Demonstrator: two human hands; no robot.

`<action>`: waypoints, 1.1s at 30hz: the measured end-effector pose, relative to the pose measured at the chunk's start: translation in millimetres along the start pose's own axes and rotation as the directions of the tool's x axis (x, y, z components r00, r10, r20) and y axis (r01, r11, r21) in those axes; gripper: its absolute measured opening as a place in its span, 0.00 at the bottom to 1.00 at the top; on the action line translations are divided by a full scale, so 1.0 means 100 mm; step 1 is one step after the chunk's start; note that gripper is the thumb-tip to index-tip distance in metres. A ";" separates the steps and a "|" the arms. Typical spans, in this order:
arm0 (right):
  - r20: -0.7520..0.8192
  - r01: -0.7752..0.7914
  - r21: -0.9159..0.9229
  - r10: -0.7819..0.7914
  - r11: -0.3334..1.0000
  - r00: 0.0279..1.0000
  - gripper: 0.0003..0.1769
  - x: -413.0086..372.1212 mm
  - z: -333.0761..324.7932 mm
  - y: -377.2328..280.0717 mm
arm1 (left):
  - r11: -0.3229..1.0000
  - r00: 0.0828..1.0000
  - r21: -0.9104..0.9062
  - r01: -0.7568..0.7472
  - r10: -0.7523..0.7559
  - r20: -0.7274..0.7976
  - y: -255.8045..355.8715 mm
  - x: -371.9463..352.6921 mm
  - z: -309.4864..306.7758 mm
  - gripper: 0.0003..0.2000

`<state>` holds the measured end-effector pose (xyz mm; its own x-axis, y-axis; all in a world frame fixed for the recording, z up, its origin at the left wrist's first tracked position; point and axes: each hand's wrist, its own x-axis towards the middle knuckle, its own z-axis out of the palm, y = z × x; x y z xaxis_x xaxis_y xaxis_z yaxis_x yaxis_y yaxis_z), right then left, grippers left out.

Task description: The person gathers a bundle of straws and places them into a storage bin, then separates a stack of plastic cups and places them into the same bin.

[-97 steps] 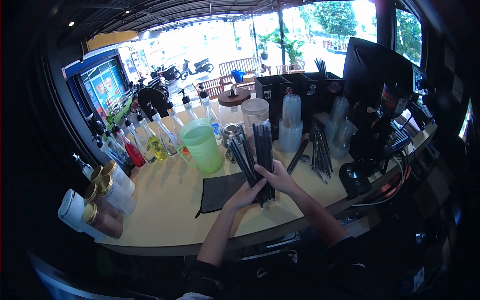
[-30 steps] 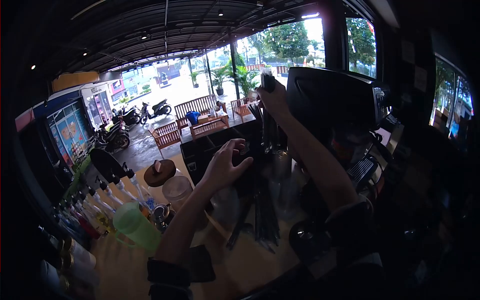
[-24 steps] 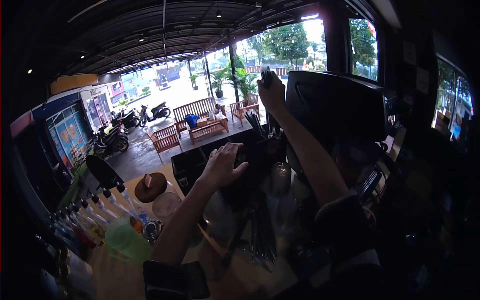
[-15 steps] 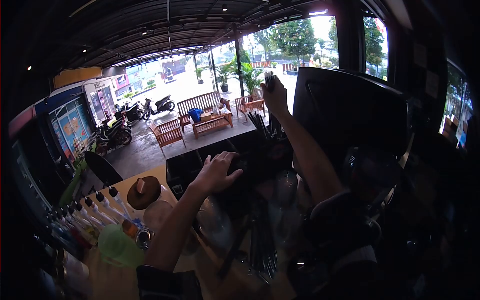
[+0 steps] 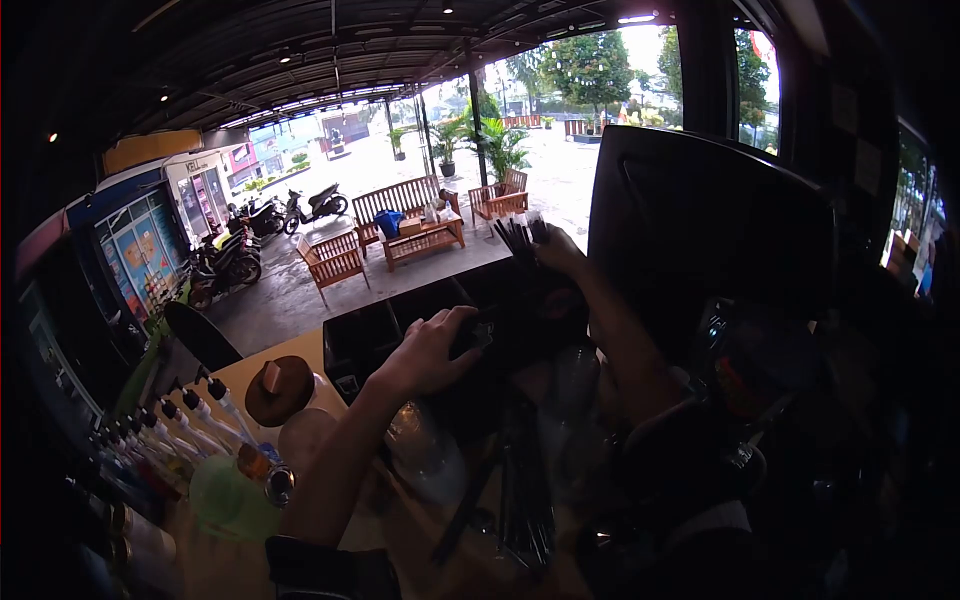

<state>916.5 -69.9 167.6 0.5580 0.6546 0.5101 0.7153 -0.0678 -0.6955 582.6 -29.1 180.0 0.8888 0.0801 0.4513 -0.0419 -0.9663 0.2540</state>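
My right hand (image 5: 562, 252) is closed around a bundle of thin straws (image 5: 540, 230), held low beside other dark straws (image 5: 514, 236) standing in the black organizer box (image 5: 372, 326). My left hand (image 5: 430, 348) rests at the box's near side, fingers curved and thumb apart. A small glint shows in the box by its fingertips, too dark to name. Below the hands, more dark straws (image 5: 525, 490) lie on the counter between clear plastic packs (image 5: 425, 450).
Several pump bottles (image 5: 215, 390) line the counter's left. Near them are a brown round lid (image 5: 280, 390), a green container (image 5: 225, 495) and a metal jigger (image 5: 280, 485). A large black monitor-like panel (image 5: 700, 220) stands right. Wooden benches (image 5: 425, 245) sit beyond the counter.
My right hand has come down with the straw bundle, from raised above the box to beside the standing straws. My left hand stays at the box, its fingers now more curved.
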 end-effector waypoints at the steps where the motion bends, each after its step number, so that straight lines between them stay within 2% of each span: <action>1: 0.004 -0.049 -0.054 0.049 0.997 0.999 0.22 0.03 0.02 0.01 | 1.000 1.000 0.002 -0.005 0.005 -0.001 0.00 0.00 0.00 0.24; 5: 0.067 -0.057 -0.101 0.064 0.993 0.996 0.25 0.05 -0.08 -0.07 | 1.000 1.000 0.011 -0.018 0.018 0.004 -0.01 -0.01 -0.01 0.25; 7: 0.214 -0.184 0.036 0.172 0.982 0.962 0.33 0.00 -0.19 -0.20 | 1.000 1.000 0.013 -0.016 0.016 0.009 0.00 -0.01 -0.02 0.26; 8: 0.214 -0.184 0.036 0.172 0.982 0.961 0.33 -0.03 -0.24 -0.25 | 1.000 1.000 0.013 -0.010 0.010 0.015 0.01 -0.02 -0.02 0.26; 10: 0.300 -0.280 0.281 0.193 0.918 0.934 0.43 -0.04 -0.32 -0.24 | 1.000 1.000 0.021 -0.016 0.015 0.010 -0.01 -0.02 -0.01 0.26; 11: 0.302 -0.278 0.281 0.191 0.918 0.934 0.43 -0.03 -0.31 -0.24 | 0.999 1.000 0.029 -0.020 0.020 0.006 -0.02 -0.03 -0.01 0.27; 13: 0.403 -0.338 0.403 0.166 0.850 0.900 0.49 0.06 -0.25 -0.14 | 1.000 1.000 0.018 -0.013 0.013 0.021 -0.02 -0.03 -0.02 0.27; 14: 0.404 -0.339 0.404 0.166 0.850 0.899 0.49 0.07 -0.25 -0.07 | 1.000 0.999 0.004 -0.008 0.007 0.038 -0.02 -0.03 -0.03 0.28; 16: 0.296 -0.218 0.320 0.121 0.922 0.947 0.48 -0.05 -0.31 -0.24 | 1.000 0.999 0.027 -0.001 0.000 0.043 0.01 -0.05 -0.04 0.29; 20: 0.403 -0.260 0.218 0.156 0.941 0.902 0.45 -0.23 -0.51 -0.53 | 0.999 0.999 0.046 -0.002 0.000 0.049 0.00 -0.06 -0.04 0.31; 23: 0.326 -0.339 0.270 0.245 0.901 0.913 0.46 -0.35 -0.56 -0.65 | 0.999 0.997 0.046 0.018 -0.022 0.078 0.02 -0.06 -0.06 0.32; 25: 0.244 -0.199 0.608 0.057 0.769 0.968 0.50 -0.35 -0.55 -0.65 | 0.999 0.997 0.043 0.007 -0.011 0.076 0.02 -0.07 -0.06 0.32; 26: 0.241 -0.197 0.607 0.059 0.770 0.969 0.50 -0.36 -0.53 -0.65 | 0.999 0.997 0.043 -0.002 -0.001 0.072 0.02 -0.07 -0.06 0.32; 28: 0.172 -0.236 0.272 0.194 0.933 0.966 0.60 -0.41 -0.46 -0.78 | 0.999 0.998 0.046 -0.016 0.013 0.061 -0.01 -0.06 -0.04 0.33; 29: 0.368 -0.221 0.121 0.163 0.968 0.915 0.73 -0.49 -0.56 -0.91 | 0.998 0.998 0.049 -0.026 0.023 0.051 -0.01 -0.06 -0.03 0.33; 30: 0.369 -0.218 0.120 0.160 0.969 0.915 0.73 -0.45 -0.49 -0.87 | 0.998 0.999 0.050 -0.024 0.022 0.047 0.00 -0.06 -0.03 0.33; 32: 0.252 -0.167 -0.127 0.195 0.978 0.948 0.82 -0.35 -0.29 -0.80 | 0.998 0.998 0.060 0.020 -0.023 0.063 0.05 -0.07 -0.05 0.34; 33: 0.191 -0.107 -0.037 0.112 0.994 0.975 0.86 -0.25 -0.19 -0.72 | 0.997 0.998 0.069 0.025 -0.029 0.059 0.03 -0.06 -0.04 0.34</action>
<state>859.5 -95.4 214.3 0.5438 0.7745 0.3233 0.6668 -0.1648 -0.7268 574.9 -32.0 181.4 0.9152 0.0934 0.3921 0.0117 -0.9785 0.2057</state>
